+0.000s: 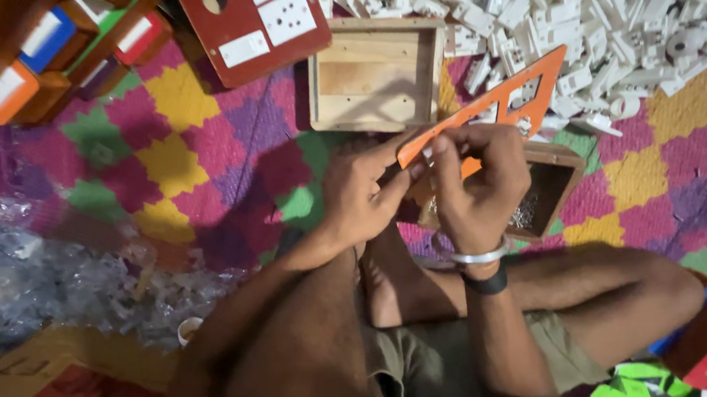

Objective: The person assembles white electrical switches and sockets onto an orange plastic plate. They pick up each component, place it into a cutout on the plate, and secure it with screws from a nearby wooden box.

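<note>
The left hand (361, 194) pinches the orange plate (496, 105) at its lower end, above the small box (555, 180). The right hand (476, 177) fingers press together there; best keep the plate steady.

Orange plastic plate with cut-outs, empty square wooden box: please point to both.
orange plastic plate with cut-outs (528, 91), head view, on its upper flat face.
empty square wooden box (372, 85), head view, on its bare inner floor.

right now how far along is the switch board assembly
Done: a red plate already fitted with white switches lies above. In hand: the left hand and right hand hold an orange plate with open cutouts. Left: an empty wooden box and a big pile of white parts.
</note>
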